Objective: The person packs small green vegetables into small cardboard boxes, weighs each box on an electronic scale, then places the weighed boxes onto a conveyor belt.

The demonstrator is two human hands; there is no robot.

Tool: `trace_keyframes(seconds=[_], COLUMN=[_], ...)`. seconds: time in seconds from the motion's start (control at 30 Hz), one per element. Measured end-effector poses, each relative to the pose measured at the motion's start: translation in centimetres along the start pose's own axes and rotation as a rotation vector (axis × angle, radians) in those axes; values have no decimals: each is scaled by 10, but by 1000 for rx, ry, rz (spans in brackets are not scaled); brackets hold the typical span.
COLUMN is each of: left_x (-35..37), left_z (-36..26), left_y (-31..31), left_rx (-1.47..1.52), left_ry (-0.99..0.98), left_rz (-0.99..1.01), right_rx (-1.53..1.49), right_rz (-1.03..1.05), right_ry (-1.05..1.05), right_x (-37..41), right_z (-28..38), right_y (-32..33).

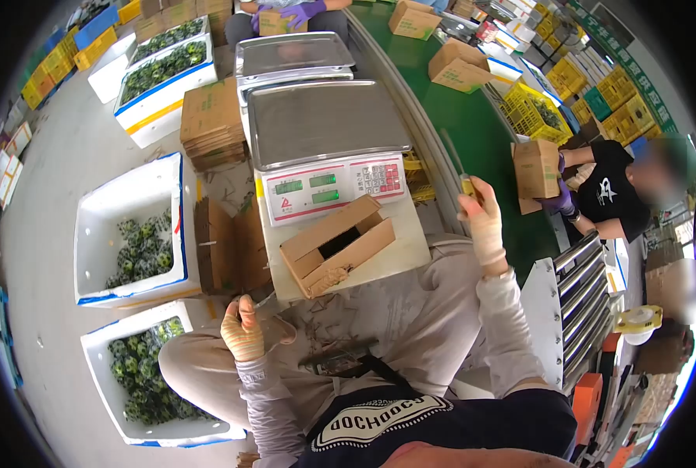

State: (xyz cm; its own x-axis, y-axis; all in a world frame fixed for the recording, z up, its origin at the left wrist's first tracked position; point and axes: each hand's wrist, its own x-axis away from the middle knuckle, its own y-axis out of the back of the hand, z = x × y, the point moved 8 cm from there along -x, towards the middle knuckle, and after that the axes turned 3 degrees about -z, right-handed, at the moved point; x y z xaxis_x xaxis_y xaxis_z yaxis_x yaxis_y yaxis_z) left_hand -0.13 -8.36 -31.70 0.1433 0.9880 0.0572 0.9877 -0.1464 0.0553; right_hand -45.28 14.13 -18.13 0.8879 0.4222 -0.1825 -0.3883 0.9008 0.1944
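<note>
My right hand (pixel 482 226), fingers closed, grips a slim tool with a yellowish handle (pixel 466 186). Its long thin shaft points up over the metal edge of the green conveyor. Low on the left, my left hand (pixel 243 334) is pinched closed beside the front corner of the stand, with a thin pale edge at its fingertips that I cannot make out. Both hands wear light, banded coverings. Between them, an open cardboard box (pixel 356 248) with a dark opening and a torn patch rests tilted in front of the scale (pixel 328 125), whose green displays are lit.
White foam boxes (pixel 178 226) of dark green produce stand at left, near stacked flat cartons (pixel 210 117). The green conveyor (pixel 442 101) carries cardboard boxes (pixel 459 66). A co-worker (pixel 617 195) handles a carton (pixel 535 170) at right; another purple-gloved person sits beyond the second scale (pixel 292 54). Metal rollers (pixel 578 304) flank my right side.
</note>
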Motion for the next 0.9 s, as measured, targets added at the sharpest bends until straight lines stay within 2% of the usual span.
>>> trace_keyframes(seconds=[0.07, 0.1, 0.13, 0.17, 0.27, 0.33, 0.43, 0.47, 0.5, 0.57, 0.6, 0.63, 0.67, 0.7, 0.77, 0.83, 0.87, 0.9], left_x=[-1, -2, -1, -2, -6, -8, -11, -12, -12, -11, -9, -8, -2, -3, 1, 7, 11, 14], left_z=[6, 10, 8, 7, 13, 18, 28, 29, 27, 14, 3, -2, -25, -21, -35, -51, -55, -62], left_y=[-5, -7, -10, -12, -7, -1, 5, 4, 1, -8, -8, -5, -7, 3, 5, -8, -9, -6], left_rx=[14, 22, 31, 31, 50, 49, 77, 58, 41, 67, 87, 68, 83, 113, 211, 678, 780, 776], left_ry=[16, 46, 76, 62, 45, 28, 99, 111, 123, 105, 85, 65, 152, 175, 192, 258, 352, 345], left_rz=[32, 39, 60, 66, 35, 5, -26, -13, -3, 5, -3, -45, -67, -82, -120, -80, -56, -66], right_rx=[201, 276, 523, 690, 830, 966, 1073, 949, 949, 643, 118, 24, 317, 701, 69, -164, -245, -353], right_rz=[78, 128, 167, 143, 172, 184, 214, 222, 224, 160, 141, 234, 52, -153, -8, 263, 578, 920], right_ry=[-134, -134, -122, 123, 211, 55, 80, -79, -85, 8, -225, -311, -22, 363, 355, 241, 272, 61], right_x=[-48, -68, -92, -113, -133, -143, -156, -159, -162, -167, -160, -154, -175, -153, -110, -33, 15, 65], right_z=[-34, -50, -73, -90, -96, -118, -128, -140, -144, -148, -154, -148, -147, -88, -28, 54, 77, 77], right_y=[1, -4, -7, -13, -42, -50, -59, -60, -58, -64, -70, -67, -51, -49, -48, -61, -76, -90])
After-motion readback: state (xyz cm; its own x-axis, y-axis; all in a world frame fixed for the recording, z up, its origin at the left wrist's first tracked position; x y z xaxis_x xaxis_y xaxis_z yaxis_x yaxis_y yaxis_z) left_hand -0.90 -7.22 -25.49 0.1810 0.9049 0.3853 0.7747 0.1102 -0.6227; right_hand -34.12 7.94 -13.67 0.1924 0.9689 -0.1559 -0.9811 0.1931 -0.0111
